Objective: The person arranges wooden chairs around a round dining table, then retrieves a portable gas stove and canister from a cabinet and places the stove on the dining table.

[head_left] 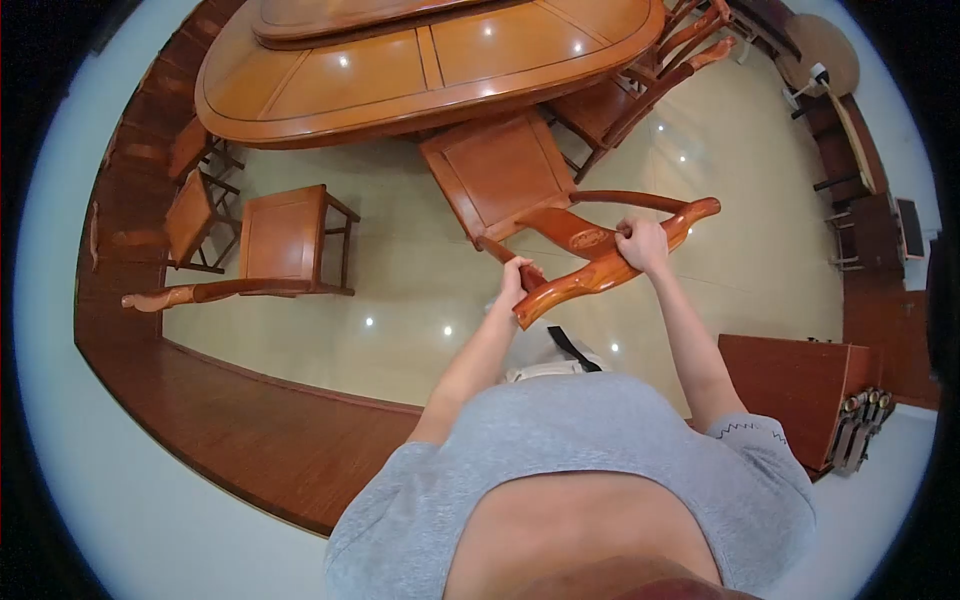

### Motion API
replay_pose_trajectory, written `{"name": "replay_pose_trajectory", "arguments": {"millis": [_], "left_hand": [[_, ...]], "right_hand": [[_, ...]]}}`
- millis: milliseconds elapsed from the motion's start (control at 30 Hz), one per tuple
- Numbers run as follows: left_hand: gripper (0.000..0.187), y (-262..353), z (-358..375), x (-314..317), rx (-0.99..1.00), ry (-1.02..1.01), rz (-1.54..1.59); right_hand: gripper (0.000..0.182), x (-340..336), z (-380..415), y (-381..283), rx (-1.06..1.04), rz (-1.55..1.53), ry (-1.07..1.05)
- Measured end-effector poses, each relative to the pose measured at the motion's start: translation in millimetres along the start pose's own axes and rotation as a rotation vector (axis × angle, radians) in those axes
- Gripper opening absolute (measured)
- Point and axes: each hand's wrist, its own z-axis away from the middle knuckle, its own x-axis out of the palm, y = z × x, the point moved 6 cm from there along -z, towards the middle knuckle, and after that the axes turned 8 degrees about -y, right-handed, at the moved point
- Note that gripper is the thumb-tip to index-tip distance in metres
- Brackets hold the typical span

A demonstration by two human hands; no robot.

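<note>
Both hands are closed on the curved top rail of a wooden chair (520, 190). The left hand (514, 280) clamps the rail's near end; the right hand (642, 243) wraps it further along, beside the carved back splat. Beyond the grip, the seat reaches under the round bench (420, 60). Another chair (285, 240) stands well to the left.

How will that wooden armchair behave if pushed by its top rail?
Likely stiff: the wooden armchair looks solid-framed. Probably heavy, since both the left hand and right hand grip its top rail. It may slide rather than tip on the glossy floor.
</note>
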Motion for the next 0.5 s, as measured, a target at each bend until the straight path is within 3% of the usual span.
{"name": "replay_pose_trajectory", "arguments": {"millis": [133, 200, 300, 400, 433, 500], "left_hand": [[0.027, -19.3, 7.7, -14.1, 0.08, 0.1, -0.065], [0.035, -30.9, 4.9, -22.6, -0.007, 0.1, -0.073], [0.032, -45.9, 23.8, -23.4, -0.025, 0.138, -0.158], [0.033, -56.0, 33.7, -24.0, -0.082, 0.194, -0.209], [0.036, -62.8, 38.6, -25.1, -0.045, 0.289, -0.193], [0.037, -79.4, 42.2, -37.5, -0.067, 0.278, -0.229]], "right_hand": [[0.021, 16.1, 22.6, 11.9, 0.013, -0.003, 0.015], [0.02, 20.2, 32.7, 16.3, 0.021, 0.014, 0.004], [0.021, 28.7, 44.8, 28.0, -0.016, -0.001, -0.001], [0.027, 41.2, 41.1, 44.9, -0.085, 0.109, -0.131], [0.033, 45.4, 37.1, 59.2, -0.023, 0.14, -0.22], [0.044, 51.2, 38.8, 91.6, 0.086, 0.24, -0.41]]}}
